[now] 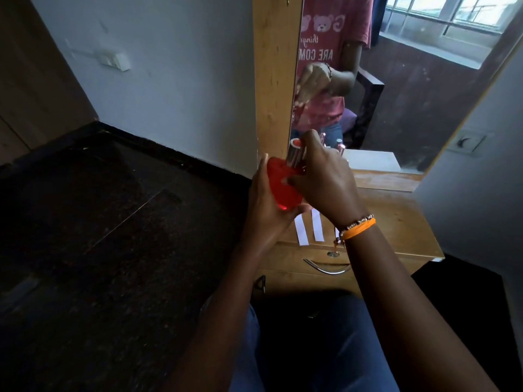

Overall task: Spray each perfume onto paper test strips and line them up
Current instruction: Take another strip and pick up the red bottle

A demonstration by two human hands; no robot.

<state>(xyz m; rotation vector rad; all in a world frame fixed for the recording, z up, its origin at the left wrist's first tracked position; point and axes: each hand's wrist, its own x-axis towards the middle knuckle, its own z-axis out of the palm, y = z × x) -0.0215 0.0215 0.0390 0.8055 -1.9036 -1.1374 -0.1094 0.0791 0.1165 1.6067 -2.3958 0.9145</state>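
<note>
A red perfume bottle is held up above the left end of the wooden dressing table. My left hand cups its red glass body from the left and below. My right hand grips its shiny metallic cap from the right, with the fingers wrapped around it. Two white paper test strips lie side by side on the table's front edge under the bottle; a third strip shows only as a sliver behind my right wrist.
A mirror stands at the back of the table and reflects a person and a window. Other perfume bottles stand by the mirror behind my right hand. A drawer with a metal handle sits below the tabletop. Dark floor lies to the left.
</note>
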